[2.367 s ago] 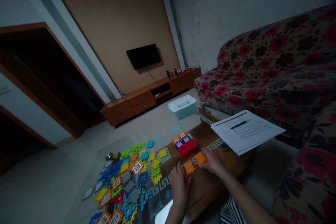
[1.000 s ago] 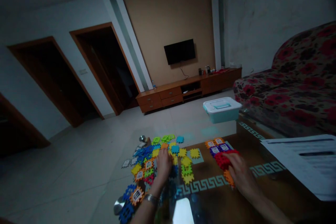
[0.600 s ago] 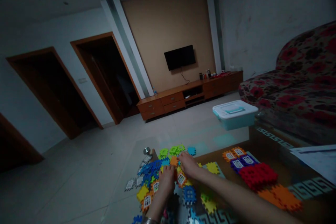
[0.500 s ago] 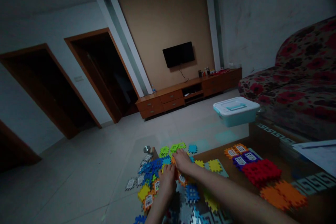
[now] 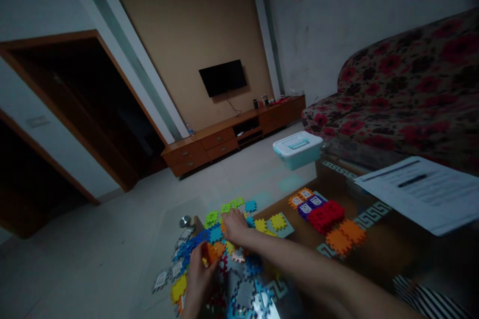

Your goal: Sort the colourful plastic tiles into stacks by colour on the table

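Observation:
My left hand (image 5: 199,274) is closed around an orange interlocking tile (image 5: 214,251), pinched between thumb and fingers above the pile. My right hand (image 5: 235,225) has its fingers curled down at the pile's far side, with an orange tile (image 5: 223,230) at its fingertips, mostly hidden. Around both hands lie notched plastic tiles: blue ones (image 5: 190,244), a light-blue one (image 5: 215,233), green ones (image 5: 211,218) and yellow ones (image 5: 261,225). Nearer to me are a grey tile (image 5: 245,293) and a yellow tile (image 5: 178,288) beside the left wrist.
Right of my forearm, red tiles (image 5: 326,216), purple tiles (image 5: 310,205) and orange tiles (image 5: 346,237) are grouped on the glass table (image 5: 299,249). A lidded teal box (image 5: 299,152) stands at the far edge. Printed paper (image 5: 422,192) lies at right, before a floral sofa (image 5: 404,79).
The view has swung right, so everything sits further left. My left hand has lifted an orange tile and turned it. My right hand stays at the pile's far side.

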Available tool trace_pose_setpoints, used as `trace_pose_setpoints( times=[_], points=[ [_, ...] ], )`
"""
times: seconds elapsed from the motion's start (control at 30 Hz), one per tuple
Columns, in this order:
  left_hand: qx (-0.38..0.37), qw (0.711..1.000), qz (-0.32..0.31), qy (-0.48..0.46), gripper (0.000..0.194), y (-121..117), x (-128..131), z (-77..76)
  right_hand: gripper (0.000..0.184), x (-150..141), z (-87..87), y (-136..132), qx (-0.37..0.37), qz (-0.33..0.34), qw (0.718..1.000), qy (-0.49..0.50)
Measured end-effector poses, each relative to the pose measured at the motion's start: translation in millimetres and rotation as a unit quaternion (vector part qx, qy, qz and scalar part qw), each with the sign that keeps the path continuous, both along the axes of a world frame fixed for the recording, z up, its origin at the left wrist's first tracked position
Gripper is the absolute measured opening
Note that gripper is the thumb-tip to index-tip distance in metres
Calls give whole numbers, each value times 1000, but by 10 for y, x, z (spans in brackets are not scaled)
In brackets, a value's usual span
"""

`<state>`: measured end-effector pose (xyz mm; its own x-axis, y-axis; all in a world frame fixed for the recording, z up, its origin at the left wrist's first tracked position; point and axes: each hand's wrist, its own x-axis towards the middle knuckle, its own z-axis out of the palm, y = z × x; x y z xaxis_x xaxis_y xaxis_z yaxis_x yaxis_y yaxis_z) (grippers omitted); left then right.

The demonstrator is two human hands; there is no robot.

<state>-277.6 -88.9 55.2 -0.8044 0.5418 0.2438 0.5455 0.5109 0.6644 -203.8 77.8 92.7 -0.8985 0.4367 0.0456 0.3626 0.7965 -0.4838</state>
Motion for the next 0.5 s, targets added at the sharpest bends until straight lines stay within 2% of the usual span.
trace_pose_setpoints(
  times=[0.1, 0.2, 0.27, 0.4, 0.5],
  points=[
    [59, 998, 25, -11, 60, 97, 114, 121, 59, 669, -20, 163, -17, 50, 996, 77],
    [68, 997, -17, -19, 60, 314, 467, 144, 70, 1472, -188, 486, -39, 51, 985, 162],
    [47, 995, -81, -26, 57, 545, 837, 84, 69, 1994, -331, 766, -39, -8, 978, 205],
    [-28, 973, -229, 1, 54, 1138, 1715, -92, 64, 2837, -555, 1275, -40, -200, 946, 252],
    [-77, 955, -288, 10, 53, 1545, 2267, -145, 68, 3213, -640, 1474, -40, -246, 939, 236]
  ],
)
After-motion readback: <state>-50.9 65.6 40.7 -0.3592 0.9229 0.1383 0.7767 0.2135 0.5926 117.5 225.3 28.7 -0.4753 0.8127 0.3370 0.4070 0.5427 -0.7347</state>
